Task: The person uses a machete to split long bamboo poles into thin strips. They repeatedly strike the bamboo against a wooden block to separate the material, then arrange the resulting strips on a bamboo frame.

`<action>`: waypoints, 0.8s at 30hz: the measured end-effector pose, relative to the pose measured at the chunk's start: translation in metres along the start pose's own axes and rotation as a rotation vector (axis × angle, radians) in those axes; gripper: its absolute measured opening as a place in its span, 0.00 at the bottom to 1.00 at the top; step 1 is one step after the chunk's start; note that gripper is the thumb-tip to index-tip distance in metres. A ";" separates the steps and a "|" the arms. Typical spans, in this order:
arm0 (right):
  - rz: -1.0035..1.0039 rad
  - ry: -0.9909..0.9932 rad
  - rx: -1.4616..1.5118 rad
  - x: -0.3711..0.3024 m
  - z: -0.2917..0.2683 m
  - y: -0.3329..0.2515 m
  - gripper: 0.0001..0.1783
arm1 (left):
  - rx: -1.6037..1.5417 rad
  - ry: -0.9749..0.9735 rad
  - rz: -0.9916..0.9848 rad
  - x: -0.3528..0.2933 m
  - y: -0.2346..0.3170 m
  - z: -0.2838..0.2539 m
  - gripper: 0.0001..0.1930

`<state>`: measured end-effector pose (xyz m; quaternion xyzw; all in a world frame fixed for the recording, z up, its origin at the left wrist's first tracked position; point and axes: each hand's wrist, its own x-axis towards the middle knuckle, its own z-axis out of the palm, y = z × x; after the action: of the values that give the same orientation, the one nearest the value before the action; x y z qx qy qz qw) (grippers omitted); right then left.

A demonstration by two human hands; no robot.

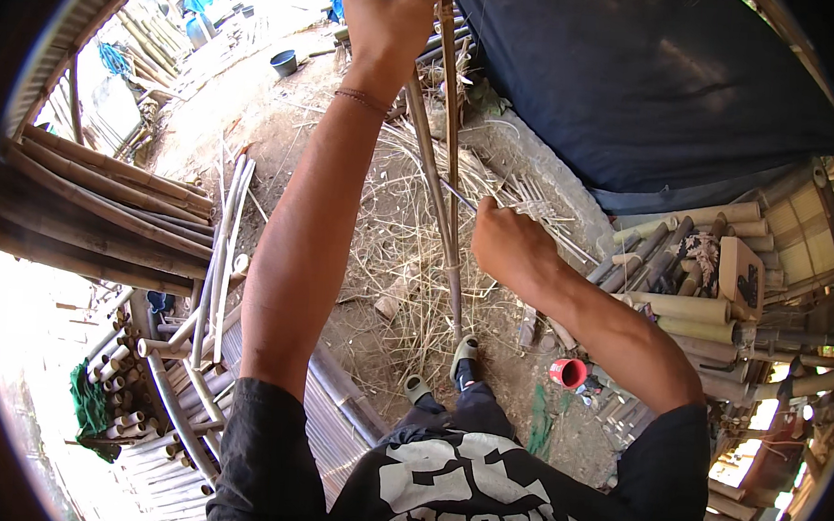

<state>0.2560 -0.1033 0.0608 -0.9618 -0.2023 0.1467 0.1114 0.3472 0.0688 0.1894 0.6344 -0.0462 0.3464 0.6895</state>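
Observation:
A long bamboo pole [429,157], split into two arms, slants up from the ground near my feet. The second arm [453,121] runs beside the first, and they meet lower down. My left hand [392,23] is raised at the top edge, fingers wrapped round the upper part of the pole; its end is cut off by the picture. My right hand [514,239] is closed in a fist on a thin, narrow tool [458,195], whose tip reaches across the split arms. The handle is hidden in the fist.
Bamboo shavings [390,231] litter the ground. Stacked bamboo poles [109,197] lie at the left, with cut lengths [688,308] at the right. A red cup [568,373] stands right of my feet. A dark sheet [653,84] hangs at upper right; a dark bucket [283,62] stands farther off.

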 end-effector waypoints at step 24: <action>0.317 -0.177 0.634 0.125 0.231 0.091 0.14 | 0.267 -0.223 -0.341 -0.139 -0.226 -0.036 0.19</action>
<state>0.3218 -0.0962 -0.2090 -0.8824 -0.0043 0.3005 0.3622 0.3496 0.0534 -0.0774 0.7528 0.0321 0.1558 0.6387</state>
